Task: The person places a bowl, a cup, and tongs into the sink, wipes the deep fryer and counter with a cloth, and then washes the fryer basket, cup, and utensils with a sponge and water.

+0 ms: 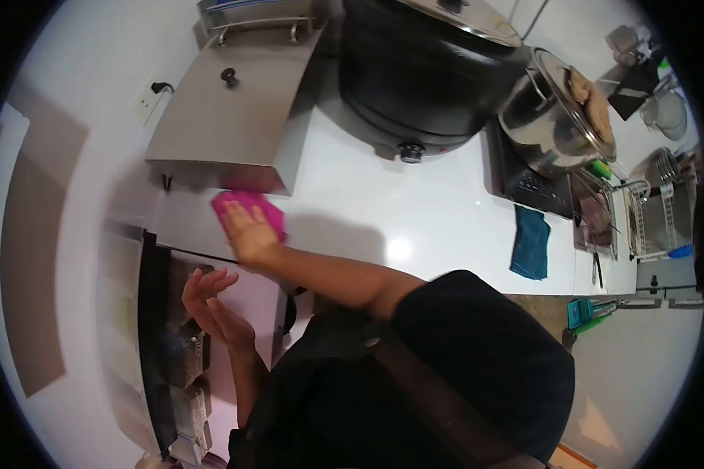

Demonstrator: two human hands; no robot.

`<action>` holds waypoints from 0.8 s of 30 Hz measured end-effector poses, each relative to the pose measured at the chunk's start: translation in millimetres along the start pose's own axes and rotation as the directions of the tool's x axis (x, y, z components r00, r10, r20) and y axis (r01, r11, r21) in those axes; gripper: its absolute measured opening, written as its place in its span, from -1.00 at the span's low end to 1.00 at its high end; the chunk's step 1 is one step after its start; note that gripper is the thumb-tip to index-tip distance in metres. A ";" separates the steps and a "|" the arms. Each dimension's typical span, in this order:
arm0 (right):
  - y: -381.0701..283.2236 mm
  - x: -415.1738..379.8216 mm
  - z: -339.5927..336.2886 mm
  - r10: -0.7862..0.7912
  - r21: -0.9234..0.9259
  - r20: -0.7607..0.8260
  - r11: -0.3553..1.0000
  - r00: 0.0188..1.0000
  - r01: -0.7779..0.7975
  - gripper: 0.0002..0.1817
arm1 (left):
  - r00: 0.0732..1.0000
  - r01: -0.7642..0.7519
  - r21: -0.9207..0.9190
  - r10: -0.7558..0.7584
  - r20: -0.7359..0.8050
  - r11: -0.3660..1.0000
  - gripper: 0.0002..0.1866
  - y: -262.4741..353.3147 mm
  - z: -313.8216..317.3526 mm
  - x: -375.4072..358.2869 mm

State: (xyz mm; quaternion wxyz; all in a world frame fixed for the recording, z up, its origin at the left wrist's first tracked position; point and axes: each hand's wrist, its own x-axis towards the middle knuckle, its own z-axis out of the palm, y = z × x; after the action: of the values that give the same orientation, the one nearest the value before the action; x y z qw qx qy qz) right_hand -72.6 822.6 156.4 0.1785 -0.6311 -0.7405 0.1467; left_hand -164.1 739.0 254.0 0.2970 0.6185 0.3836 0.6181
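Note:
On the white countertop (pixel 438 219), my right hand (pixel 248 233) lies flat with its fingers spread on a pink cloth (pixel 272 215). The cloth is at the front edge of a stainless steel box (pixel 231 109) with a black knob. Lower and nearer to my body, my left hand (pixel 213 305) is raised in the air beyond the counter's edge, its fingers apart and nothing in them. It is beside an open drawer or cabinet (pixel 145 336) holding small packages.
A large black pot (pixel 422 78) with a dial stands at the back. Right of it, a steel pot (pixel 544 117) sits on a black cooktop (pixel 536 184). A teal cloth (pixel 530 244) lies near the front edge. A dish rack (pixel 655 215) is at far right.

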 end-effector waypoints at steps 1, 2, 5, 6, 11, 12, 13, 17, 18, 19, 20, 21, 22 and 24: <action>20.9 -33.4 -16.0 0.029 -0.119 0.002 0.992 1.000 -0.029 -0.43 | 0.998 0.036 -0.007 -0.036 0.045 0.999 -0.56 -0.9 3.2 -6.0; 44.4 -63.1 -36.1 0.095 -0.106 0.038 0.990 0.995 -0.091 -0.44 | 0.993 0.075 -0.011 -0.074 0.088 0.997 -0.59 -1.9 8.1 -13.5; 116.3 -133.7 -87.2 0.450 -0.292 -0.075 0.843 0.890 -0.451 -0.45 | 0.982 0.149 -0.030 -0.145 0.125 0.988 -0.62 -2.5 41.2 -31.4; 146.0 -156.1 -105.0 0.550 -0.298 -0.181 0.760 0.816 -0.578 -0.44 | 0.974 0.148 -0.008 -0.144 0.176 0.989 -0.63 -2.5 53.2 -35.8; 201.5 -314.6 -144.1 0.618 -0.171 -0.533 0.591 0.578 -0.789 -0.46 | 0.893 0.258 -0.171 -0.168 0.417 0.951 -0.74 24.9 115.1 -65.3; 191.6 -352.3 -136.7 0.571 -0.189 -0.560 0.617 0.600 -0.764 -0.45 | 0.889 0.261 -0.192 -0.157 0.431 0.946 -0.74 26.8 124.9 -71.7; 170.0 -386.7 -136.4 0.565 -0.147 -0.533 0.671 0.630 -0.727 -0.44 | 0.865 0.251 -0.152 -0.151 0.478 0.956 -0.75 28.6 133.9 -77.8; 135.1 -544.5 -105.0 0.922 -0.012 -0.015 0.387 0.387 -0.922 -0.64 | 0.827 0.266 -0.117 -0.164 0.538 0.957 -0.79 39.9 164.3 -107.7; 144.5 -577.1 -98.3 0.975 -0.063 0.176 0.152 0.139 -0.986 -0.64 | 0.813 0.287 -0.103 -0.185 0.551 0.953 -0.80 39.9 167.4 -116.8; 137.7 -588.0 -106.2 0.981 -0.121 0.019 0.196 0.195 -0.973 -0.63 | 0.824 0.273 -0.107 -0.175 0.539 0.956 -0.83 38.6 171.4 -127.3; 135.0 -572.7 -133.3 0.976 -0.120 0.008 0.217 0.218 -0.969 -0.63 | 0.838 0.258 -0.112 -0.165 0.520 0.960 -0.83 37.8 176.8 -137.4; 126.1 -542.1 -162.9 0.869 0.021 -0.246 0.447 0.428 -0.894 -0.64 | 0.805 0.293 -0.099 -0.189 0.562 0.951 -0.84 38.6 177.8 -147.5; 126.3 -509.0 -180.7 0.673 0.101 -0.508 0.667 0.538 -0.738 -0.64 | 0.770 0.324 -0.084 -0.210 0.603 0.942 -0.85 41.5 178.1 -152.3; 142.6 -447.0 -197.5 0.428 0.093 -0.654 0.864 0.623 -0.496 -0.61 | 0.751 0.321 -0.086 -0.198 0.630 0.943 -0.85 52.9 181.7 -157.4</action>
State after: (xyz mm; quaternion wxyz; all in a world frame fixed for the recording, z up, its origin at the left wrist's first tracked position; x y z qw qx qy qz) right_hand 204.3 402.7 234.3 0.3515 -0.8178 -0.4488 -0.0788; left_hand 31.1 597.9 203.3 0.5457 0.6944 0.2886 0.3697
